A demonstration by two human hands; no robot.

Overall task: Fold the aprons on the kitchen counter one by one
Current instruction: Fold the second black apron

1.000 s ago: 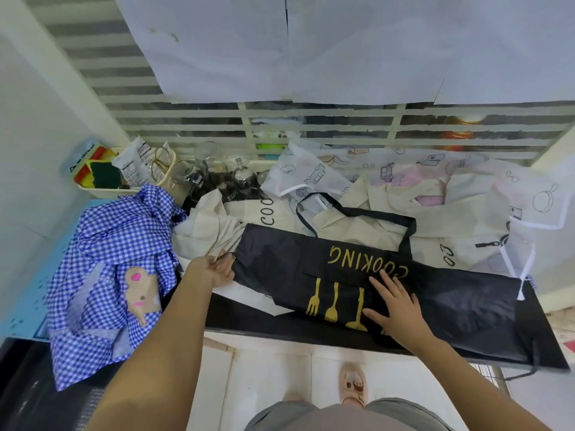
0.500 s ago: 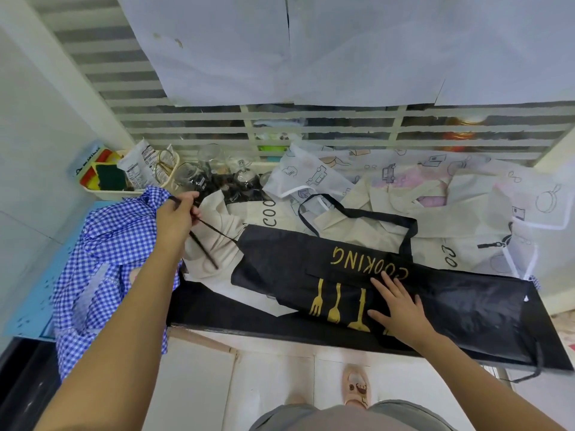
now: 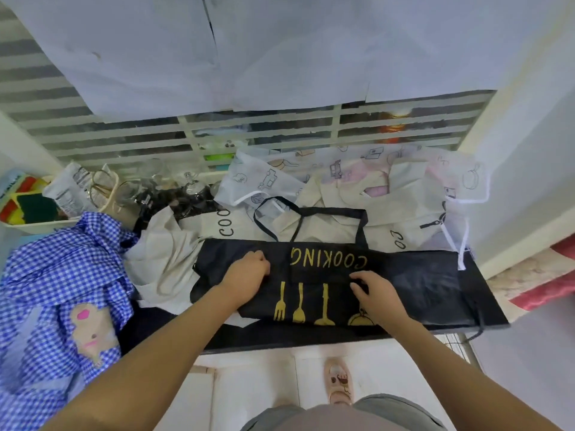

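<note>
A black apron [image 3: 413,281] printed with a gold "COOKING" and cutlery lies spread along the dark counter [image 3: 174,325], its neck loop [image 3: 311,213] pointing away from me. My left hand [image 3: 249,275] sits on the apron's left part with fingers curled into the fabric. My right hand [image 3: 378,295] rests near the middle, its fingertips bent and pinching the cloth just below the lettering. A blue gingham apron [image 3: 59,269] lies bunched at the left. Cream aprons [image 3: 165,253] and a white printed apron [image 3: 413,169] lie behind.
Glass jars and lids [image 3: 174,188] stand at the back left beside a basket [image 3: 37,227] of sponges and packets. A slatted window grille [image 3: 280,132] runs behind the counter. The wall [image 3: 529,181] closes the right end. My foot [image 3: 337,384] is below the counter edge.
My left hand has let the black strap down from the back left and come onto the apron's left part. My right hand has shifted slightly up and curled its fingers.
</note>
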